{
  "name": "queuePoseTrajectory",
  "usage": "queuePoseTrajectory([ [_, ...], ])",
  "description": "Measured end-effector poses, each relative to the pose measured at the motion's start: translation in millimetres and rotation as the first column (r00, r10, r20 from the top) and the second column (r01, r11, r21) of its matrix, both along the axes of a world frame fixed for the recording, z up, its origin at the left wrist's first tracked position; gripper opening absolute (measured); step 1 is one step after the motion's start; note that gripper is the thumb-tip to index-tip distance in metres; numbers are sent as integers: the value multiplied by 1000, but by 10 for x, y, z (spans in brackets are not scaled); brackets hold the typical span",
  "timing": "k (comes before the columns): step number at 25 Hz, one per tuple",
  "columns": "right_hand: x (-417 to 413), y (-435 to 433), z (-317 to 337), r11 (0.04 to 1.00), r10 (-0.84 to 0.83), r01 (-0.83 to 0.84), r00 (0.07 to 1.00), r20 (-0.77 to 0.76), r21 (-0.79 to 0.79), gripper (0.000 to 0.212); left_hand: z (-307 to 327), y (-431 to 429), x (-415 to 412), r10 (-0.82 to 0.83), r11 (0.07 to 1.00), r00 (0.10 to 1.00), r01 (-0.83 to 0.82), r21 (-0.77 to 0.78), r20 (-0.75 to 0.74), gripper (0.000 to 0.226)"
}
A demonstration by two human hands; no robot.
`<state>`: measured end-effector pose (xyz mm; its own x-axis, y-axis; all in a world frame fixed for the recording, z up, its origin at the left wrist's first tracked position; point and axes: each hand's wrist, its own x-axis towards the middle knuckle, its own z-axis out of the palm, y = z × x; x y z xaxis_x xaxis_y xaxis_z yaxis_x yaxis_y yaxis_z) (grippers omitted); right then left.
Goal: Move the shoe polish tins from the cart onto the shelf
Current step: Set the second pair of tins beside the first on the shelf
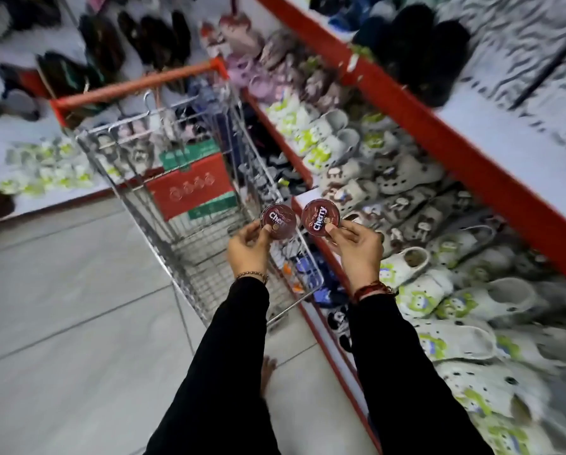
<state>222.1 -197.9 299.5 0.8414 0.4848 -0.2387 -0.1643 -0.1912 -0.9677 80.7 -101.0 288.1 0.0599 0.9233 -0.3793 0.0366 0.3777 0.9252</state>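
Observation:
I hold two round dark-red shoe polish tins with "Cherry" lettering on their lids. My left hand [249, 247] grips the left tin [279, 220] by its lower edge, above the near right corner of the wire cart [189, 205]. My right hand [357, 246] grips the right tin [320, 217] the same way, just past the cart's right side, in front of the red-edged shelf [311, 254]. Both lids face me. Inside the cart lies a red and green carton [193, 188].
The shelf unit on the right has red edges [472, 165] and is packed with white and green clogs [422, 290]. More shoes hang on the far wall [104, 44]. Grey tiled floor [78, 323] lies to the left. A bare foot [268, 372] shows below my arms.

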Motion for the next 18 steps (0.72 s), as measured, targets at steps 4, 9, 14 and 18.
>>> queuePoseTrajectory([
  [4, 307, -470, 791, 994, -72, 61, 990, 124, 90, 41, 711, -290, 412, -156, 982, 974, 135, 134, 163, 36],
  [9, 705, -1271, 1511, 942, -291, 238, 932, 218, 237, 23, 1398, -716, 1038, -387, 909, 891, 324, 261, 240, 37],
  [14, 950, -2111, 1813, 863, -473, 395, 850, 231, 314, 13, 1703, -1329, 1637, -594, 790, 761, 489, 369, 261, 35],
  [18, 1081, -2817, 1936, 781, -604, 521, 769, 209, 345, 20, 1874, -1927, 2085, -744, 668, 596, 650, 362, 302, 33],
])
